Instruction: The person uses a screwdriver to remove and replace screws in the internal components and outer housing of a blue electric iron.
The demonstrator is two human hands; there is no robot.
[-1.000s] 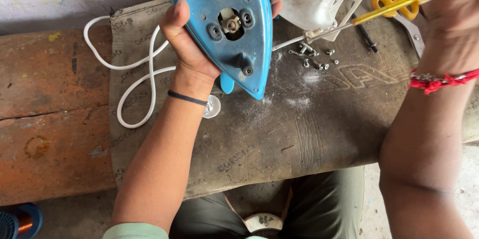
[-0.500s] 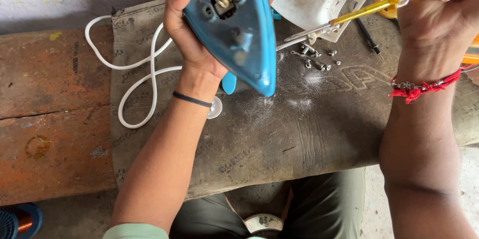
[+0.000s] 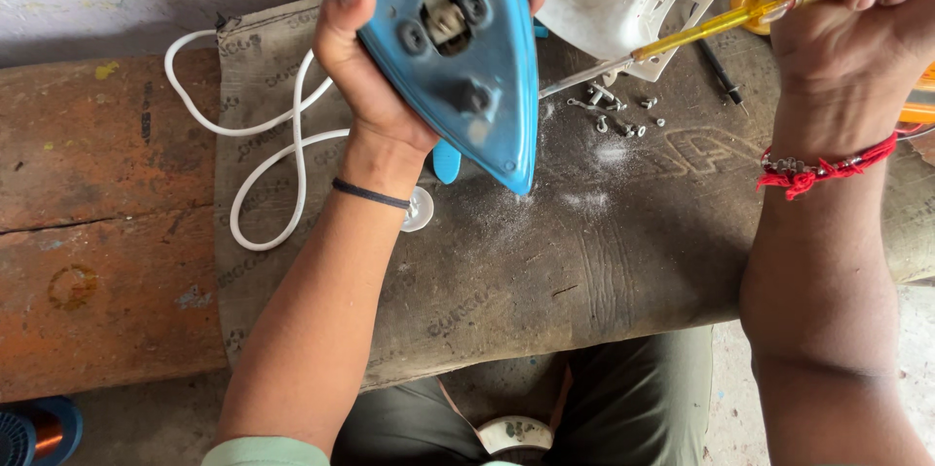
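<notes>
gripping head view: left hand (image 3: pixel 375 86) closed round blue iron body (image 3: pixel 443 37), held tilted above counter's (image 3: pixel 584 261) far edge. right hand (image 3: pixel 857 28) fisted on yellow screwdriver (image 3: pixel 721 23), tip near loose screws (image 3: pixel 618 115). white cord (image 3: pixel 263 145) toward left edge.

No screens, signs, stuck-on labels or closed packages show in this view. The nearest thing to packaging is the flattened brown woven sack (image 3: pixel 545 271) spread as a mat over the reddish tabletop (image 3: pixel 107 232). It is roughly rectangular, dusty and creased, and bears faded dark stencilled markings along its left edge, near its front edge and at its right part, too worn to make out.
</notes>
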